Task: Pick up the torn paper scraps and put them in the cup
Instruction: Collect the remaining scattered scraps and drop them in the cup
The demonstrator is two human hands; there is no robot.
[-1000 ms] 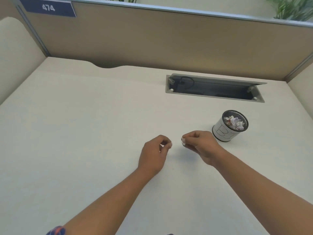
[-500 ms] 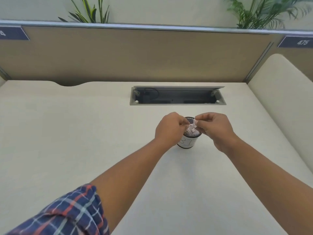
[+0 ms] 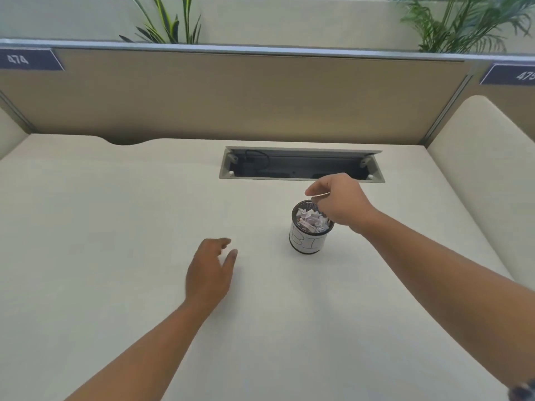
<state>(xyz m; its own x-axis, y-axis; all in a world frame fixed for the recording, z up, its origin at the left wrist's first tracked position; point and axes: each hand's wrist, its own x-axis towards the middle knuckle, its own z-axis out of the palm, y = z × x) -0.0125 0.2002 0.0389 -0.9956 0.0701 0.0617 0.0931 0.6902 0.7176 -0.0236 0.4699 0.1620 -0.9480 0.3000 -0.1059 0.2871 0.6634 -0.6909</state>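
Far left, a dark blue tag reading 474 [image 3: 27, 59] stuck on the tan divider panel [image 3: 231, 94], with a spiky green plant [image 3: 165, 21] poking up behind it. Cream desk [image 3: 101, 227] below, pretty bare on this side. Moving in, left hand [image 3: 210, 272] low over the desk, palm down, fingers loose and a bit apart, thumb split off from the rest, nothing pinched in it, well apart from the cup. Up behind that, a long cable slot [image 3: 301, 164] cut into the desk, lid open, a black cable curled in its left end, otherwise just dark inside. Then the cup [image 3: 309, 227]: small, upright, black mesh with a white paper wrap and some marker scrawl on the front, standing near the middle of the desk just in front of the slot. Stuffed nearly to the rim with torn paper scraps [image 3: 312, 220], white with bits of purple-ish print, all crumpled together. Right hand [image 3: 340, 202] right over the cup's far-right rim, fingers curled down and bunched toward the thumb; can't really tell whether a scrap is pinched in there. Further right, a second tag, 475 [image 3: 512, 75], another leafy plant [image 3: 463, 21] above it, and a rounded cream side panel [image 3: 486, 157] closing off the desk.
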